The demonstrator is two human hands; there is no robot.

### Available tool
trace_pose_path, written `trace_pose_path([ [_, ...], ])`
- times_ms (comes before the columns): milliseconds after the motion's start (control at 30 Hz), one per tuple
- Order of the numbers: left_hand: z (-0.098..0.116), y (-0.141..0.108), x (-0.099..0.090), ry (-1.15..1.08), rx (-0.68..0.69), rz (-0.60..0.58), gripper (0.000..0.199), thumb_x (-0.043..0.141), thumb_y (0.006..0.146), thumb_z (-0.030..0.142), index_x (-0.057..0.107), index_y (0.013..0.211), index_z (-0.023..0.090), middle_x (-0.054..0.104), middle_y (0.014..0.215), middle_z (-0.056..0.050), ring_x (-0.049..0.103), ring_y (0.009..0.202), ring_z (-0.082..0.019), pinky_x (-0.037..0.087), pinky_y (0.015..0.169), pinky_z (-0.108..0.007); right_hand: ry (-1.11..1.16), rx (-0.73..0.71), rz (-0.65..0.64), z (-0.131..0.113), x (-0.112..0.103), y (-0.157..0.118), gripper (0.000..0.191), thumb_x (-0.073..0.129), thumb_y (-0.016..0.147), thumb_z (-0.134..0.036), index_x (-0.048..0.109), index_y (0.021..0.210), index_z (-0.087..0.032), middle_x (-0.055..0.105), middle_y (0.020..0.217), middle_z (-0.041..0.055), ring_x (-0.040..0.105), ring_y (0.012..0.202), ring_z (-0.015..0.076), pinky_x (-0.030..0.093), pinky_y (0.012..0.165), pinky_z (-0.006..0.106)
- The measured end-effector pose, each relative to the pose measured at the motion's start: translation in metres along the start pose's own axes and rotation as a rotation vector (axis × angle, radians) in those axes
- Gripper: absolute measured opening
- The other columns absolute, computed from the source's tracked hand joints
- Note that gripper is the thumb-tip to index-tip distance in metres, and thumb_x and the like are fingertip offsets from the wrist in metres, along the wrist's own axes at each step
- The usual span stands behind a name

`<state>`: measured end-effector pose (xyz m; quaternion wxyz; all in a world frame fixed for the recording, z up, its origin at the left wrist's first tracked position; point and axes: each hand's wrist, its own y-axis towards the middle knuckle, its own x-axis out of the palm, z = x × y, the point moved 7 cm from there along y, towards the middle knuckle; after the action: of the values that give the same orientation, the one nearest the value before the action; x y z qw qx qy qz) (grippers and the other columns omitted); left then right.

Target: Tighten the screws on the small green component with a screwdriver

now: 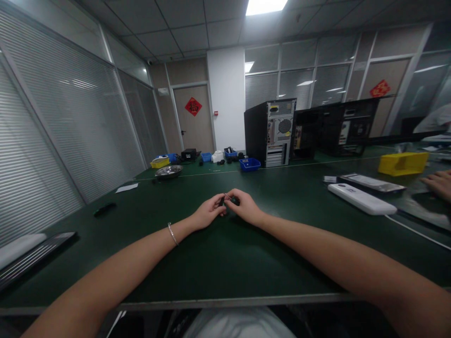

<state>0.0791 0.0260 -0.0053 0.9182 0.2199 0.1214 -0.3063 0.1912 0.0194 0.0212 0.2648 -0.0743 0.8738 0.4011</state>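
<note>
Both my hands meet over the middle of the green table [211,263]. My left hand [207,211], with a silver bracelet [172,234] at its wrist, pinches a small dark piece [221,201] between thumb and fingers. From the right, my right hand [245,206] closes its fingertips at the same spot, close against the left fingers. A thin strand or pin seems to run between the fingertips, and something dark shows under the right hand's curled fingers. These pieces are too small to name.
Computer towers [270,134] stand at the back right. A blue tray [250,164], a metal dish [168,172] and small parts lie along the back. To the right are a white power bank [361,198], a hard drive [371,183], a yellow bin [403,163] and another person's hand [439,183].
</note>
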Motion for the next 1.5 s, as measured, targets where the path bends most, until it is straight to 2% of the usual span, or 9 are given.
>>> trace_pose_path([
  [400, 0.003, -0.001, 0.003, -0.026, -0.012, -0.010, 0.040, 0.055, 0.080, 0.021, 0.042, 0.118, 0.017, 0.060, 0.092, -0.007, 0.060, 0.079, -0.018, 0.048, 0.071, -0.032, 0.175, 0.094, -0.057, 0.012, 0.007, 0.002, 0.014, 0.051, 0.080, -0.025, 0.059, 0.082, -0.014, 0.058, 0.072, 0.0002, 0.052, 0.066, 0.0122, 0.040, 0.061, 0.022],
  [600, 0.004, 0.000, 0.002, -0.057, -0.021, -0.003, 0.039, 0.054, 0.081, 0.023, 0.043, 0.117, 0.015, 0.060, 0.088, -0.007, 0.061, 0.077, -0.017, 0.049, 0.071, -0.033, 0.116, 0.065, -0.053, 0.010, 0.007, 0.002, 0.013, 0.052, 0.081, -0.027, 0.058, 0.084, -0.016, 0.059, 0.075, -0.0003, 0.051, 0.067, 0.0120, 0.039, 0.061, 0.022],
  [733, 0.002, 0.002, -0.001, -0.099, -0.012, 0.012, 0.040, 0.053, 0.082, 0.024, 0.042, 0.119, 0.013, 0.060, 0.087, -0.007, 0.061, 0.075, -0.016, 0.049, 0.071, -0.033, 0.049, 0.000, -0.037, 0.002, 0.002, 0.001, 0.012, 0.052, 0.082, -0.024, 0.059, 0.090, -0.018, 0.059, 0.082, 0.0012, 0.054, 0.076, 0.0136, 0.041, 0.068, 0.024],
  [833, -0.003, 0.004, -0.006, -0.168, -0.010, 0.040, 0.041, 0.056, 0.080, 0.022, 0.042, 0.118, 0.013, 0.060, 0.094, -0.009, 0.061, 0.078, -0.017, 0.049, 0.072, -0.033, -0.018, -0.065, -0.056, -0.006, -0.001, -0.001, 0.016, 0.054, 0.080, -0.021, 0.059, 0.095, -0.018, 0.059, 0.087, 0.0029, 0.054, 0.081, 0.0146, 0.041, 0.072, 0.026],
  [967, -0.010, 0.004, -0.012, -0.253, -0.056, 0.083, 0.044, 0.064, 0.073, 0.019, 0.045, 0.113, 0.013, 0.061, 0.100, -0.011, 0.062, 0.083, -0.019, 0.049, 0.077, -0.036, -0.114, -0.110, -0.113, -0.012, -0.002, -0.002, 0.021, 0.056, 0.079, -0.021, 0.058, 0.100, -0.019, 0.057, 0.089, 0.0039, 0.054, 0.081, 0.0155, 0.041, 0.072, 0.027],
  [1133, -0.013, 0.002, -0.013, -0.263, -0.144, 0.090, 0.045, 0.067, 0.069, 0.016, 0.048, 0.109, 0.013, 0.064, 0.096, -0.011, 0.064, 0.080, -0.018, 0.048, 0.081, -0.039, -0.178, -0.089, -0.135, -0.012, -0.001, -0.002, 0.022, 0.057, 0.079, -0.023, 0.058, 0.100, -0.020, 0.057, 0.090, 0.0036, 0.053, 0.081, 0.0158, 0.042, 0.072, 0.027],
  [1300, -0.013, 0.001, -0.013, -0.249, -0.160, 0.090, 0.045, 0.068, 0.067, 0.015, 0.048, 0.107, 0.014, 0.065, 0.095, -0.010, 0.065, 0.079, -0.018, 0.050, 0.079, -0.039, -0.155, -0.080, -0.127, -0.012, 0.000, -0.003, 0.022, 0.058, 0.077, -0.023, 0.057, 0.099, -0.020, 0.058, 0.091, 0.0035, 0.053, 0.080, 0.0157, 0.042, 0.070, 0.027],
  [1500, -0.011, 0.002, -0.016, -0.175, -0.109, 0.116, 0.047, 0.071, 0.064, 0.014, 0.048, 0.104, 0.015, 0.064, 0.095, -0.009, 0.065, 0.080, -0.020, 0.051, 0.076, -0.038, -0.054, -0.063, -0.110, -0.011, 0.003, -0.003, 0.020, 0.057, 0.076, -0.020, 0.055, 0.096, -0.019, 0.058, 0.087, 0.0020, 0.053, 0.077, 0.0143, 0.042, 0.068, 0.026],
])
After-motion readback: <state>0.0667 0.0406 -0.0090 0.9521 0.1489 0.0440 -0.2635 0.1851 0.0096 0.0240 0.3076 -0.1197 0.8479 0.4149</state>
